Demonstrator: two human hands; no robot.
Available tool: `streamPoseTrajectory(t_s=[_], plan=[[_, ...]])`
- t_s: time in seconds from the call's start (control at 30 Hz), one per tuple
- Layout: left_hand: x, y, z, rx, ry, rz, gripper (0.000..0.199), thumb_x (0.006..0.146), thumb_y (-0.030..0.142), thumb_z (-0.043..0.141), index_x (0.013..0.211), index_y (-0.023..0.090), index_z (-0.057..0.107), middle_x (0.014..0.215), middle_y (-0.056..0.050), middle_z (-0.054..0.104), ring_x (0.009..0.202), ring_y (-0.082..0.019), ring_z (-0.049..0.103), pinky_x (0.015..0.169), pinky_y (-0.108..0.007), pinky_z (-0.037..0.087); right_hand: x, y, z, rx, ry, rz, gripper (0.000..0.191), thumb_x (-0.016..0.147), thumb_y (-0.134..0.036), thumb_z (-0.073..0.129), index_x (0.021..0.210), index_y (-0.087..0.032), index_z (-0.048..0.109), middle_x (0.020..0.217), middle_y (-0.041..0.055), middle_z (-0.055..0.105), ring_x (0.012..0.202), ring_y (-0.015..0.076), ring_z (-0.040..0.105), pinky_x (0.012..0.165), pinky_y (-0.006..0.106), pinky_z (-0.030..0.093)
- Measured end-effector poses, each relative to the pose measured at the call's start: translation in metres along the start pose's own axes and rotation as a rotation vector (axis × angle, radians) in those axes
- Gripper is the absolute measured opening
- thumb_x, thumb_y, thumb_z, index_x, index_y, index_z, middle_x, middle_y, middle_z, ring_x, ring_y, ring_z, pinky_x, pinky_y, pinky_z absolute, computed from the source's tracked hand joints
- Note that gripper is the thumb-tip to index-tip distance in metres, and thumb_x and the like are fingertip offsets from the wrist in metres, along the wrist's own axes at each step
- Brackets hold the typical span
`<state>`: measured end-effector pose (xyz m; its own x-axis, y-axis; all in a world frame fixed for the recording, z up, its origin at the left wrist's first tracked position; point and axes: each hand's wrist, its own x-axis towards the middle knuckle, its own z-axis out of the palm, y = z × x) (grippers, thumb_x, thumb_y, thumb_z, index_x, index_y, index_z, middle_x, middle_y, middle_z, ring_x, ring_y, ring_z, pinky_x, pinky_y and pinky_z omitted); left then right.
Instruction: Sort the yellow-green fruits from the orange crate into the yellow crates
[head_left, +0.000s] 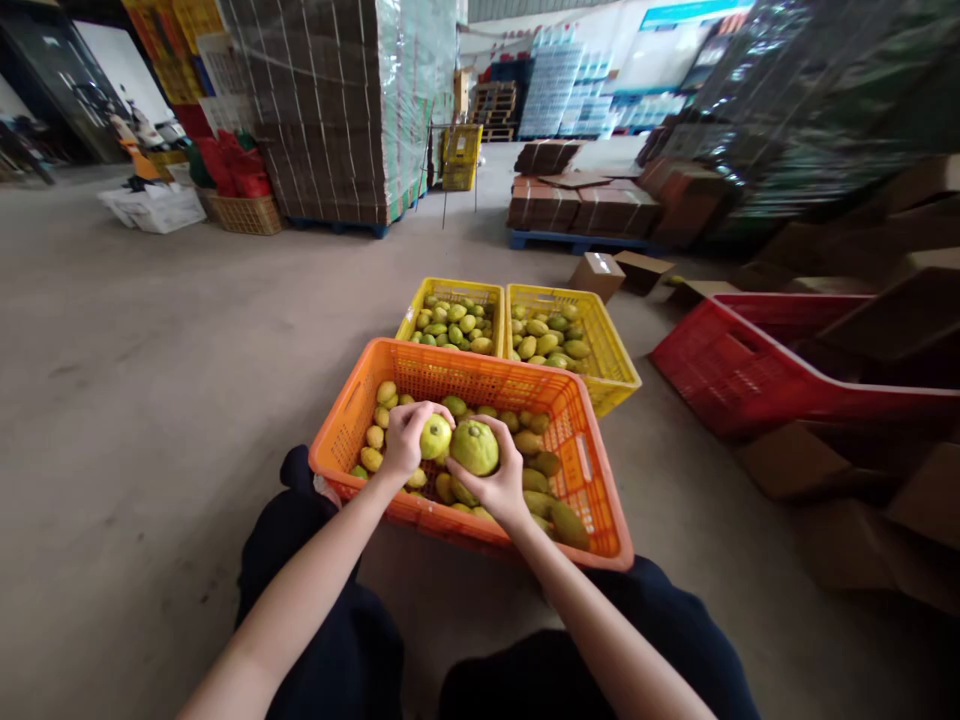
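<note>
Two fruits [435, 440] [474, 448] in two hands [406, 442] [505, 480]

Cam: 1x, head-worn. View faces fwd & down, from above wearer's legs [356, 645]. Forearms [319, 575] enter at btm edge, L & R of ctr. Near range: L hand [405, 440] & R hand [504, 482], just below frame ctr. Orange crate [568, 420] seen from above, at a slant. Mid range: yellow crates [611, 345], just beyond. Far range: wrapped stack [315, 110], top edge, seen side-on. FOV wide; red crate [739, 375] at R edge appears stretched. Pic ht. squeezed by 1/4.
</note>
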<state>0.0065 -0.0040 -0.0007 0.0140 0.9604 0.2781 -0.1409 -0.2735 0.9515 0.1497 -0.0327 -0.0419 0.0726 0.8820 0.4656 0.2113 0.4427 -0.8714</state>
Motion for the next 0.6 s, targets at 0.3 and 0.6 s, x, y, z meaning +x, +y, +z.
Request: streamPoseTrajectory(t_s=[0.3, 0.6], plan=[[-0.001, -0.004, -0.003, -0.054, 0.037, -0.001, 0.034, 0.083, 0.035, 0.051, 0.06, 0.016, 0.068, 0.067, -0.005, 0.069, 0.065, -0.017, 0.061, 0.066, -0.027, 0.046, 0.002, -0.005, 0.006, 0.026, 0.022, -0.041, 0.054, 0.057, -0.025, 0.083, 0.105, -0.024, 0.057, 0.098, 0.0027, 0.067, 0.088, 0.0218, 0.064, 0.083, 0.036, 0.052], [0.01, -0.01, -0.012, -0.764, 0.356, -0.895, 0.022, 0.084, 0.031, 0.05, 0.087, 0.013, 0.063, 0.076, -0.008, 0.068, 0.069, -0.019, 0.068, 0.056, -0.026, 0.057, 0.02, -0.009, 0.001, 0.898, 0.027, 1.05, 0.031, 0.065, -0.038, 0.066, 0.09, -0.02, 0.059, 0.068, 0.003, 0.065, 0.057, 0.0195, 0.062, 0.04, 0.025, 0.045]])
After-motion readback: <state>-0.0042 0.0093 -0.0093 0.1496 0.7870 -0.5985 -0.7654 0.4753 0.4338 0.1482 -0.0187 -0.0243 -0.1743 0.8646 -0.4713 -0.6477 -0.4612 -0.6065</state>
